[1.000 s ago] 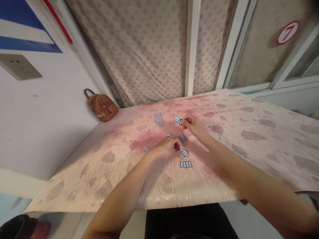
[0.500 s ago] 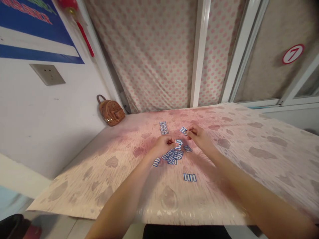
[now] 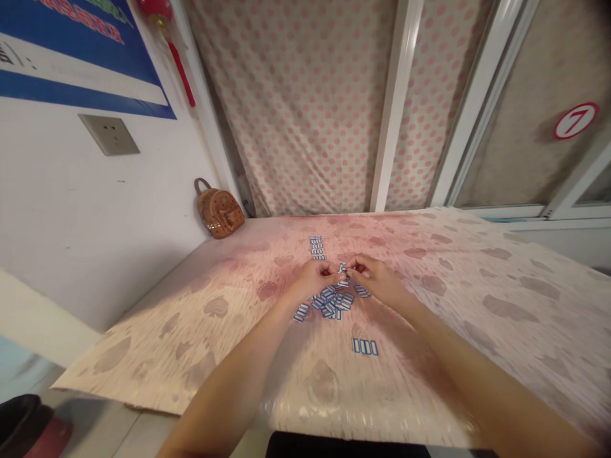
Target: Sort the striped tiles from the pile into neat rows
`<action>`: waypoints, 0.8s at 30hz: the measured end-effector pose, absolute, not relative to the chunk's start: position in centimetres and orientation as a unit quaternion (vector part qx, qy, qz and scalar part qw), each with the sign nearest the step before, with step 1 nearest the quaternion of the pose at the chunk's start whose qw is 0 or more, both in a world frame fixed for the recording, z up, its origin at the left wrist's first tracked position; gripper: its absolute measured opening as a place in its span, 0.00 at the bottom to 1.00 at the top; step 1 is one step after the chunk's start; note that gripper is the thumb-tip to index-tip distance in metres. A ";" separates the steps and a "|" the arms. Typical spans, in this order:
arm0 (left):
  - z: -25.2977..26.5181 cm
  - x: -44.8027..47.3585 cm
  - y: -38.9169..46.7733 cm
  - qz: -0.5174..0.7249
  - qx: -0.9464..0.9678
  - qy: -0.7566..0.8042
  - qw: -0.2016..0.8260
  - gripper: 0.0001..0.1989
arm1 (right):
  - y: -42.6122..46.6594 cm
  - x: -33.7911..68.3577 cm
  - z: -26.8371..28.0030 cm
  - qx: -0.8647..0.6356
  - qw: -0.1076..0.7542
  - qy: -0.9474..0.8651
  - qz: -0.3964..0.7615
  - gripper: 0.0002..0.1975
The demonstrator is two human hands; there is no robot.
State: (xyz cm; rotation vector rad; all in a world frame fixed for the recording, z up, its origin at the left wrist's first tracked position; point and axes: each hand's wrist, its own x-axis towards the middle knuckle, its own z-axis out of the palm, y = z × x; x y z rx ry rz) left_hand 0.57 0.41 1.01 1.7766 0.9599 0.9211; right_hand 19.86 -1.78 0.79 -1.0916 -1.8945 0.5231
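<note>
My left hand [image 3: 319,278] pinches small blue-and-white striped cards [image 3: 342,278] in front of me. Close against it, my right hand [image 3: 375,275] is closed, its fingertips at the upper edge of the same cards; how many are held between the hands cannot be made out. Just below both hands lies a loose, overlapping pile of the cards [image 3: 330,304]. Single cards rest around it, one to the left [image 3: 301,312], one to the right under my right hand [image 3: 363,291] and one nearer me [image 3: 365,346]. Beyond my left hand the cards form a neat column [image 3: 316,246], its near end partly hidden.
A patterned, glossy cloth [image 3: 214,356] covers the table. At its far left corner a small brown backpack-shaped bag [image 3: 220,212] leans by the wall. Behind the table hang dotted curtains [image 3: 305,114], and a socket [image 3: 109,135] is on the left wall.
My right hand has moved left and down with a card, from out to the side to meet my left hand. The view has shifted slightly.
</note>
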 end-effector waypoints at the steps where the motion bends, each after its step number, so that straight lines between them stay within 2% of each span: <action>1: 1.0 0.5 0.4 0.373 0.716 0.385 0.448 0.24 | -1.8 19.8 0.8 -0.435 0.433 -0.760 0.212 0.06; 12: 1.5 0.8 0.0 0.377 0.679 0.383 0.499 0.29 | -1.3 20.2 0.7 -0.429 0.465 -0.721 0.282 0.09; 18: 1.3 0.7 0.0 0.370 0.685 0.376 0.503 0.27 | -1.0 20.3 0.1 -0.428 0.444 -0.734 0.284 0.09; 24: 1.0 0.6 0.5 0.357 0.694 0.401 0.480 0.21 | -0.9 20.4 0.1 -0.434 0.463 -0.720 0.282 0.09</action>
